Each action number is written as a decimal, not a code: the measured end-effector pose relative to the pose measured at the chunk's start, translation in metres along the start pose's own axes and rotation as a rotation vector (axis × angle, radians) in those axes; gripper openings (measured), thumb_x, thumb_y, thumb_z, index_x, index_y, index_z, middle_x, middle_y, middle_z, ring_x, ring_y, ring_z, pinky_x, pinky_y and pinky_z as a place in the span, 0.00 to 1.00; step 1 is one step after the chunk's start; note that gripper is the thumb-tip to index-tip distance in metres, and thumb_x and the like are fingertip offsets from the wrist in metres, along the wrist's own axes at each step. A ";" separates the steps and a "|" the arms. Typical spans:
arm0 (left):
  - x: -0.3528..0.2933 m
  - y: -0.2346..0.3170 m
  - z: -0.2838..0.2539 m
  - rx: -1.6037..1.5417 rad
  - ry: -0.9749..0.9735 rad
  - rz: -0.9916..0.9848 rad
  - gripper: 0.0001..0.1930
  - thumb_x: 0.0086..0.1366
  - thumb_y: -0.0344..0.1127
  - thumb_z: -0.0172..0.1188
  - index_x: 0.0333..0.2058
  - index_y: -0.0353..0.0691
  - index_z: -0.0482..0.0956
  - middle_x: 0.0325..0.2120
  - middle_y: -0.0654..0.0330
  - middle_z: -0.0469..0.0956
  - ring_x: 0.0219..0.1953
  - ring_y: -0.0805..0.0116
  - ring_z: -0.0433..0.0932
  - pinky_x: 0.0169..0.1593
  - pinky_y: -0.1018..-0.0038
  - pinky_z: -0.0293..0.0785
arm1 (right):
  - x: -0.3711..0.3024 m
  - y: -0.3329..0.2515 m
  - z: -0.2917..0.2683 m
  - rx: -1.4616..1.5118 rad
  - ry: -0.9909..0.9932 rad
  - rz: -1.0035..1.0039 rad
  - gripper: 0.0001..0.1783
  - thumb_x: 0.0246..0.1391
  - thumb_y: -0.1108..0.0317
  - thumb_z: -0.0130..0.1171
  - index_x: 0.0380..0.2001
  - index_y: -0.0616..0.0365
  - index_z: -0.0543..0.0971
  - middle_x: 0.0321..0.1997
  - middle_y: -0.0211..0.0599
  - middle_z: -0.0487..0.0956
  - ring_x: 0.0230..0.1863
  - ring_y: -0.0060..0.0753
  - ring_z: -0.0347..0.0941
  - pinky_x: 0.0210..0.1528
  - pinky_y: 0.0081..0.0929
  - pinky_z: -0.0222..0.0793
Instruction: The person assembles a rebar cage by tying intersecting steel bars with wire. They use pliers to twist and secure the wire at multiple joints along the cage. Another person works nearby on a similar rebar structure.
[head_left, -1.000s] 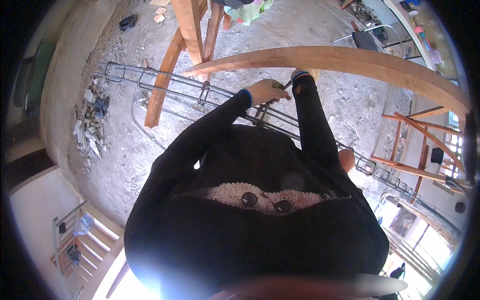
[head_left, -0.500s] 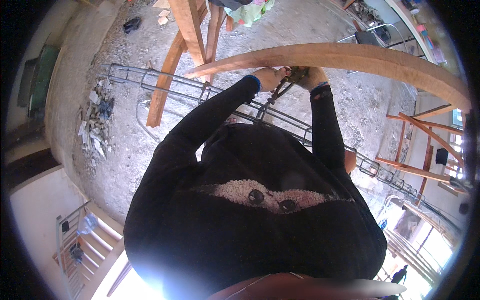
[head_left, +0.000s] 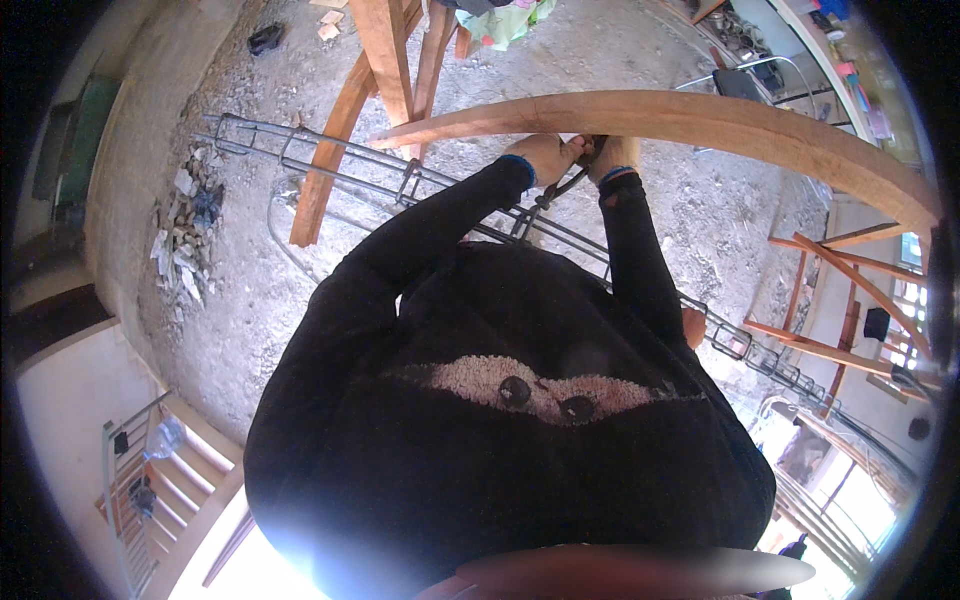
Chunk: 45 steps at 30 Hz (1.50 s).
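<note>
far left: a green panel (head_left: 78,150) by the wall. near left: one slatted railing (head_left: 112,490), with a clear plastic item (head_left: 166,437) against it. on the floor (head_left: 235,330), left: one heap of broken rubble (head_left: 183,240), grey and pale pieces; farther off, a small black item (head_left: 265,40).

left to right across the scene, just beyond your body: one long steel rebar cage (head_left: 408,183), parallel rods with squarish ties, slanting from far left to near right. left of centre: a wooden post (head_left: 320,190), slanted, crossing the cage; its far end meets other upright timbers (head_left: 382,60).

centre: your left hand (head_left: 548,158), blue band at the wrist, fingers closed on a dark metal tool (head_left: 568,187). the tool sits between your two hands, its near end at the cage, by a cross tie.

right of centre: your right hand (head_left: 615,160), also closed on the tool, partly hidden by a long timber (head_left: 640,110) that appears curved and spans from centre to far right.

far right: one chair (head_left: 738,85) with a dark seat and metal frame. right: brown wooden framing (head_left: 850,275), crossed members, against a pale wall.
</note>
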<state>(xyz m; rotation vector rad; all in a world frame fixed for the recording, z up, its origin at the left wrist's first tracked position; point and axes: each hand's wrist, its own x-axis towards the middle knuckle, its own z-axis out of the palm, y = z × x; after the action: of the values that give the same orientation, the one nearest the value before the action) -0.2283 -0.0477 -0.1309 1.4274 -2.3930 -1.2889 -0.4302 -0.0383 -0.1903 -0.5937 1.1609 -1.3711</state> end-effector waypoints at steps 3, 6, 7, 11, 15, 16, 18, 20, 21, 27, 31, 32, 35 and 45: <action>-0.005 -0.005 0.003 -0.434 -0.223 -0.033 0.35 0.78 0.62 0.46 0.45 0.29 0.82 0.38 0.44 0.86 0.42 0.52 0.87 0.46 0.62 0.81 | 0.016 0.006 0.001 -0.557 0.148 0.010 0.15 0.62 0.57 0.64 0.47 0.51 0.80 0.38 0.36 0.84 0.39 0.35 0.81 0.38 0.41 0.79; -0.013 -0.004 0.000 -0.519 -0.331 -0.068 0.31 0.75 0.62 0.51 0.40 0.33 0.83 0.30 0.55 0.84 0.35 0.66 0.87 0.35 0.71 0.79 | 0.019 -0.002 0.014 -1.347 0.159 -0.085 0.20 0.59 0.55 0.66 0.51 0.50 0.80 0.40 0.37 0.85 0.44 0.40 0.82 0.45 0.44 0.78; -0.015 -0.002 -0.002 -0.453 -0.328 -0.073 0.30 0.74 0.62 0.52 0.38 0.35 0.83 0.28 0.58 0.83 0.33 0.70 0.86 0.32 0.74 0.77 | 0.016 -0.006 0.019 -1.540 0.140 -0.174 0.22 0.57 0.55 0.67 0.53 0.48 0.80 0.43 0.37 0.85 0.47 0.41 0.82 0.48 0.44 0.78; -0.016 0.010 0.000 -0.201 -0.230 -0.006 0.30 0.70 0.60 0.57 0.37 0.30 0.83 0.30 0.51 0.87 0.34 0.60 0.88 0.41 0.64 0.81 | -0.008 -0.019 0.030 -2.033 0.242 -0.318 0.31 0.50 0.54 0.73 0.60 0.42 0.81 0.61 0.35 0.83 0.65 0.43 0.77 0.64 0.38 0.73; -0.017 0.017 0.021 -0.084 -0.015 0.007 0.26 0.69 0.51 0.58 0.40 0.28 0.85 0.31 0.41 0.87 0.40 0.43 0.88 0.49 0.54 0.81 | -0.006 -0.011 0.038 -2.020 0.286 -0.265 0.29 0.56 0.53 0.69 0.62 0.43 0.80 0.66 0.39 0.81 0.69 0.47 0.73 0.68 0.41 0.70; -0.016 0.020 0.029 -0.067 0.156 0.069 0.22 0.68 0.47 0.56 0.37 0.29 0.85 0.35 0.37 0.86 0.45 0.37 0.86 0.53 0.50 0.80 | -0.002 -0.006 0.038 -1.925 0.335 -0.322 0.28 0.58 0.53 0.67 0.62 0.44 0.80 0.67 0.40 0.80 0.70 0.49 0.73 0.68 0.42 0.70; -0.014 0.021 0.038 -0.068 0.235 0.070 0.21 0.68 0.46 0.56 0.36 0.30 0.86 0.37 0.36 0.86 0.47 0.37 0.85 0.54 0.50 0.79 | 0.006 0.002 0.037 -1.812 0.419 -0.318 0.27 0.60 0.54 0.65 0.62 0.46 0.80 0.68 0.41 0.79 0.71 0.49 0.71 0.70 0.43 0.67; -0.011 0.022 0.040 -0.088 0.261 0.042 0.22 0.68 0.47 0.57 0.36 0.30 0.86 0.38 0.36 0.86 0.48 0.37 0.84 0.54 0.50 0.79 | 0.010 0.003 0.032 -1.839 0.341 -0.271 0.31 0.56 0.53 0.66 0.63 0.46 0.78 0.70 0.41 0.76 0.74 0.46 0.66 0.75 0.42 0.60; -0.009 0.021 0.040 -0.105 0.240 0.013 0.23 0.67 0.49 0.59 0.36 0.29 0.86 0.38 0.36 0.86 0.48 0.37 0.84 0.55 0.50 0.78 | 0.009 0.000 0.027 -1.861 0.250 -0.274 0.32 0.54 0.53 0.67 0.63 0.46 0.78 0.70 0.41 0.76 0.75 0.46 0.65 0.77 0.42 0.58; -0.001 0.020 0.033 -0.166 0.074 -0.045 0.35 0.57 0.65 0.71 0.36 0.28 0.87 0.35 0.36 0.86 0.43 0.38 0.86 0.51 0.53 0.79 | -0.016 -0.028 -0.003 -1.567 -0.225 -0.333 0.22 0.59 0.65 0.66 0.56 0.54 0.80 0.58 0.43 0.83 0.62 0.40 0.77 0.65 0.42 0.72; 0.007 0.022 0.035 -0.142 0.012 -0.023 0.37 0.58 0.66 0.70 0.35 0.27 0.86 0.30 0.38 0.85 0.39 0.44 0.87 0.45 0.56 0.81 | -0.015 -0.006 -0.015 0.265 -0.222 -0.141 0.24 0.58 0.60 0.69 0.55 0.57 0.79 0.53 0.44 0.84 0.53 0.43 0.82 0.55 0.48 0.80; 0.007 0.023 0.035 -0.129 0.000 -0.005 0.37 0.59 0.67 0.71 0.34 0.27 0.86 0.28 0.39 0.85 0.38 0.47 0.88 0.42 0.58 0.81 | -0.008 0.003 -0.019 0.649 -0.184 -0.056 0.26 0.56 0.56 0.69 0.55 0.57 0.79 0.53 0.42 0.84 0.51 0.45 0.83 0.53 0.51 0.80; 0.007 0.026 0.023 -0.277 -0.201 -0.285 0.33 0.59 0.65 0.72 0.37 0.34 0.88 0.22 0.49 0.83 0.33 0.59 0.87 0.34 0.63 0.80 | 0.023 0.035 -0.030 -0.142 0.042 -0.392 0.33 0.55 0.49 0.72 0.58 0.55 0.79 0.59 0.45 0.82 0.59 0.52 0.79 0.59 0.58 0.77; -0.002 -0.008 0.018 -0.489 0.098 0.033 0.32 0.80 0.62 0.41 0.57 0.36 0.76 0.47 0.41 0.83 0.53 0.45 0.80 0.57 0.59 0.75 | 0.031 0.046 -0.028 0.581 -0.109 -0.141 0.35 0.58 0.43 0.67 0.61 0.53 0.77 0.59 0.42 0.81 0.60 0.50 0.78 0.59 0.57 0.76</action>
<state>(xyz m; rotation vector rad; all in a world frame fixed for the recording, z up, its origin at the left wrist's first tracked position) -0.2294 -0.0374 -0.1474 1.2609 -1.8504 -1.6066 -0.4402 -0.0513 -0.2503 -0.3253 0.5935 -1.6809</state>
